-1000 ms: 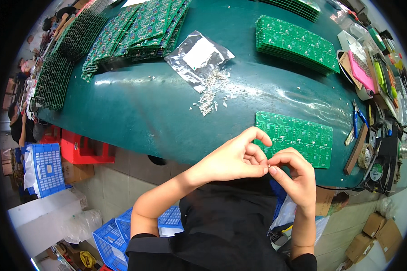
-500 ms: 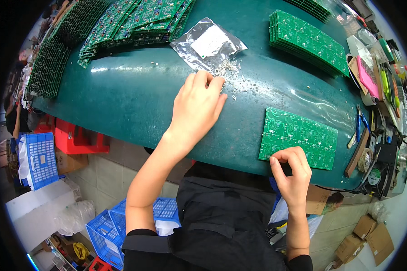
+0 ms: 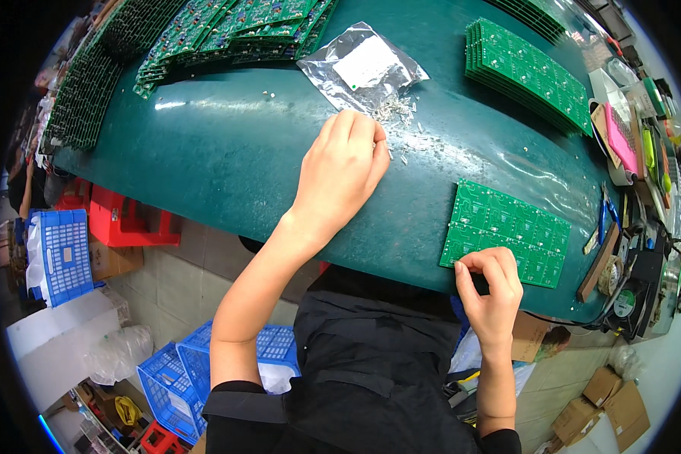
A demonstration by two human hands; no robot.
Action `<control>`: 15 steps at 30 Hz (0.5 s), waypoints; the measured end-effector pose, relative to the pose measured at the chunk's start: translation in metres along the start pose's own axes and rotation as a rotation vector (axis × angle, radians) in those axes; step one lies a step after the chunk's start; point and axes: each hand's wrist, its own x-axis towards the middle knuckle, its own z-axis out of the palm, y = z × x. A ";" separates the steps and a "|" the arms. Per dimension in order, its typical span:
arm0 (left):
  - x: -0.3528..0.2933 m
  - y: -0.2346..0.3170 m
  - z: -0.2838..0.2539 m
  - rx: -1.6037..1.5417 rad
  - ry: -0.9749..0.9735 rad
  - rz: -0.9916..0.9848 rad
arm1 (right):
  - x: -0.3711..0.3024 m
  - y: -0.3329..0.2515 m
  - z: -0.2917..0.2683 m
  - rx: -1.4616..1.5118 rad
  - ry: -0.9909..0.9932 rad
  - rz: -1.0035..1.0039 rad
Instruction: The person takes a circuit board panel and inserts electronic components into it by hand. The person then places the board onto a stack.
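My left hand reaches out over the dark green table, fingers curled down onto a scatter of small metal parts beside a silvery plastic bag. What it has between the fingertips is hidden. My right hand rests at the table's near edge, fingertips pinched on the near edge of a green circuit board panel that lies flat in front of me.
Stacks of green circuit boards lie at the back left and back right. Tools, pink and yellow items and trays crowd the right end. Blue crates, a red crate and cardboard boxes stand on the floor.
A second ago both hands met near the board's edge. My left hand then moved up and away to the loose parts by the bag; my right hand stayed at the board.
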 end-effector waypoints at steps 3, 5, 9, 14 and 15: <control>-0.001 0.001 -0.001 -0.220 -0.027 -0.122 | 0.000 -0.002 0.000 -0.061 0.009 -0.037; -0.001 0.006 -0.004 -0.293 -0.032 -0.174 | 0.000 -0.003 0.001 -0.104 0.013 -0.068; -0.001 0.013 -0.010 -0.372 -0.043 -0.146 | -0.001 -0.004 0.002 -0.141 0.014 -0.095; -0.003 0.020 -0.014 -0.409 -0.091 -0.150 | 0.001 -0.008 0.003 -0.174 0.023 -0.130; -0.003 0.022 -0.014 -0.429 -0.104 -0.158 | 0.002 -0.008 0.003 -0.191 0.018 -0.141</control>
